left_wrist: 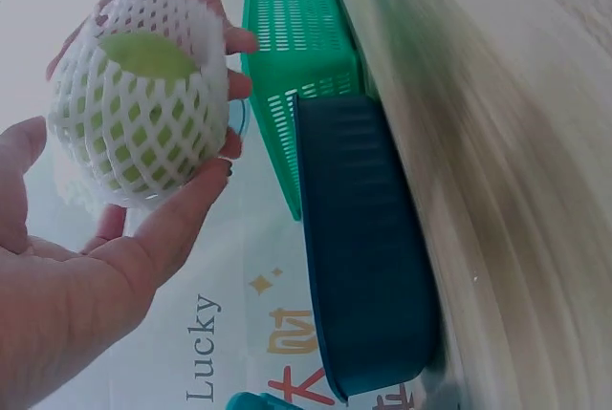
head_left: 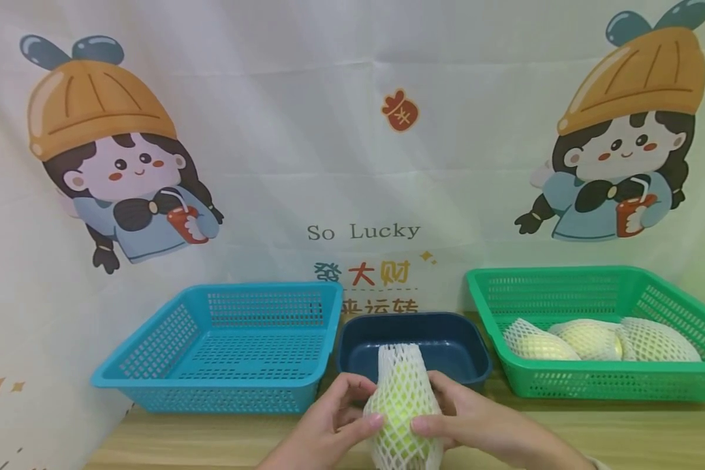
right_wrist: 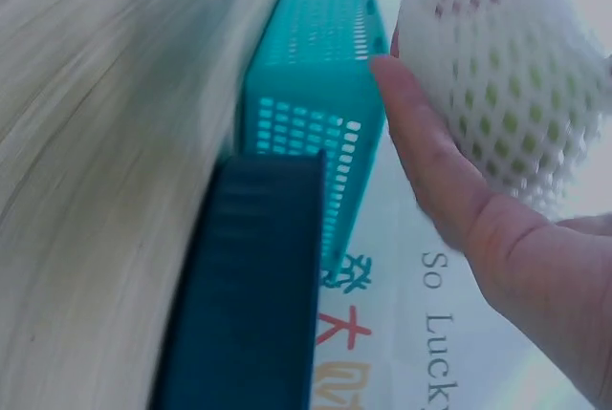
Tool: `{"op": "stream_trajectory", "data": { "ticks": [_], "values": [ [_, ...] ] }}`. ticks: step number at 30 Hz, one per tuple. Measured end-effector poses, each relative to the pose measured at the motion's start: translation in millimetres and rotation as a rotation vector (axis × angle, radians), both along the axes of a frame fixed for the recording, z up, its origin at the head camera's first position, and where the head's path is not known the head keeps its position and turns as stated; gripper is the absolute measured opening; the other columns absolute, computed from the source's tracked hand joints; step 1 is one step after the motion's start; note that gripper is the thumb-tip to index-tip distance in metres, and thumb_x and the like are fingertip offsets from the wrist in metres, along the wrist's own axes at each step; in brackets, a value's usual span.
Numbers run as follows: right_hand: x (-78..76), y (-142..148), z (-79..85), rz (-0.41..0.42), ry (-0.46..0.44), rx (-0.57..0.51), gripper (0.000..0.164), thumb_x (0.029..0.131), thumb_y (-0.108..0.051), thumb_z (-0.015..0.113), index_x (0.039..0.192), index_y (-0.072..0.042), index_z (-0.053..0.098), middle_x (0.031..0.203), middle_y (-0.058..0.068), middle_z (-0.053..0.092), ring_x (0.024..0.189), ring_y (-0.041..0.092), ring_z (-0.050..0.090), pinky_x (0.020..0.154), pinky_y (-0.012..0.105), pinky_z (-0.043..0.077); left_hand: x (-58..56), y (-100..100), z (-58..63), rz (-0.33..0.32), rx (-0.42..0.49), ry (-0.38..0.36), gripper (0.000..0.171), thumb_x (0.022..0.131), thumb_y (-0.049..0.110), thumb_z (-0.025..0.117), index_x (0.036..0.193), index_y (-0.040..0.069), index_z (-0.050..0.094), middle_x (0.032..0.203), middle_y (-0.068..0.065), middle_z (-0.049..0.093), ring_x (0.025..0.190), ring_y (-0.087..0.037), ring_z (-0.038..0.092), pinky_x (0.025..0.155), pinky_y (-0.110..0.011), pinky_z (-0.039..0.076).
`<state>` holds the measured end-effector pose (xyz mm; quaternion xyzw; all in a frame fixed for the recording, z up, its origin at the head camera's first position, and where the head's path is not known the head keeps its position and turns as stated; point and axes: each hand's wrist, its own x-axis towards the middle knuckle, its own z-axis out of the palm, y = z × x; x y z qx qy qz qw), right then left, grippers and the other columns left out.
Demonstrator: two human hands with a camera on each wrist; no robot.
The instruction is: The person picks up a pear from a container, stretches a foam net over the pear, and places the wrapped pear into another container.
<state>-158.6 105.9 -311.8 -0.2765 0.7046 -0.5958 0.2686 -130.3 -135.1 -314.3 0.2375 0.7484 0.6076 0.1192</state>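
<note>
A round green fruit in a white foam net sleeve [head_left: 402, 408] is held up in front of me by both hands. From one side my left hand [head_left: 335, 424] grips it, thumb on the near face. On the opposite side my right hand [head_left: 476, 418] grips it the same way. The sleeve's loose end stands up above the fruit. In the left wrist view, a patch of bare green skin shows through an opening in the netted fruit [left_wrist: 143, 95]. The right wrist view shows the right fingers [right_wrist: 430, 142] along the netting.
Behind the fruit stands a dark blue basin [head_left: 352, 326]. To its left is a blue perforated basket [head_left: 258, 349] with nothing visible in it. On the right, a green basket [head_left: 611, 382] holds several netted fruits [head_left: 590, 339]. All stand on a wooden table [head_left: 182, 437] before a printed curtain.
</note>
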Motion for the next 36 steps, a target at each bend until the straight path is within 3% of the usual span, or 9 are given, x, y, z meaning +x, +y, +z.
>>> {"op": "stream_trajectory", "data": {
  "ticks": [6,10,15,20,23,26,30,36],
  "values": [
    [-1.5,7.8,12.5,-0.173,0.063,0.008,0.08,0.088,-0.033,0.061,0.141,-0.003,0.009,0.128,0.018,0.05,0.107,0.022,0.058,0.095,0.048,0.043,1.7,-0.7,5.1,0.023,-0.062,0.125,0.041,0.096,0.027,0.05,0.133,0.012,0.04,0.136,-0.016,0.045,0.115,-0.029,0.054,0.091,-0.034,0.048],
    [-6.3,21.6,23.6,-0.324,0.147,0.01,0.084,0.086,-0.03,0.064,0.141,-0.005,0.006,0.133,0.024,0.042,0.108,0.023,0.057,0.094,0.044,0.045,1.9,-1.7,5.7,0.041,-0.138,0.23,0.042,0.096,0.028,0.051,0.135,0.014,0.041,0.139,-0.013,0.045,0.116,-0.032,0.054,0.09,-0.033,0.048],
    [-16.8,48.5,34.6,-0.58,0.382,0.119,0.085,0.085,-0.027,0.066,0.142,-0.004,0.007,0.133,0.027,0.033,0.107,0.031,0.054,0.077,0.035,0.052,0.4,-3.8,4.4,0.069,-0.213,0.239,0.042,0.095,0.034,0.052,0.133,0.018,0.045,0.138,-0.008,0.048,0.118,-0.032,0.052,0.093,-0.039,0.046],
    [-32.4,85.2,39.8,-0.823,0.604,0.3,0.088,0.083,-0.035,0.068,0.143,0.001,0.014,0.131,0.029,0.033,0.101,0.038,0.049,0.064,0.031,0.046,-0.3,-5.6,1.6,0.071,-0.241,0.222,0.04,0.094,0.035,0.052,0.132,0.021,0.047,0.137,-0.003,0.049,0.12,-0.033,0.05,0.095,-0.044,0.045],
    [-40.9,105.3,40.2,-0.927,0.734,0.387,0.086,0.082,-0.038,0.069,0.14,0.006,0.024,0.127,0.033,0.036,0.099,0.04,0.045,0.063,0.033,0.042,-0.4,-5.9,0.7,0.06,-0.245,0.228,0.039,0.095,0.034,0.052,0.131,0.02,0.048,0.137,-0.005,0.048,0.12,-0.035,0.05,0.094,-0.05,0.044],
    [-46.5,120.4,37.1,-1.026,0.867,0.462,0.081,0.08,-0.034,0.072,0.136,0.009,0.032,0.125,0.037,0.037,0.103,0.046,0.038,0.07,0.045,0.036,-0.9,-5.8,0.1,0.052,-0.252,0.23,0.039,0.095,0.032,0.052,0.131,0.02,0.048,0.138,-0.006,0.048,0.12,-0.035,0.05,0.093,-0.052,0.044],
    [-51.3,132.9,29.9,-1.1,0.968,0.54,0.074,0.077,-0.021,0.076,0.133,0.008,0.037,0.125,0.041,0.034,0.111,0.055,0.027,0.079,0.059,0.022,-1.6,-5.7,-0.1,0.055,-0.27,0.238,0.039,0.095,0.032,0.052,0.131,0.019,0.048,0.137,-0.006,0.048,0.119,-0.036,0.05,0.092,-0.052,0.044],
    [-60.7,139.0,16.0,-1.064,0.987,0.63,0.062,0.076,-0.008,0.074,0.126,0.01,0.042,0.124,0.045,0.029,0.111,0.059,0.025,0.081,0.063,0.021,-3.7,-7.3,-1.3,0.044,-0.416,0.262,0.048,0.093,0.04,0.052,0.135,0.02,0.044,0.138,-0.004,0.046,0.122,-0.035,0.046,0.091,-0.05,0.044]
  ]
}}
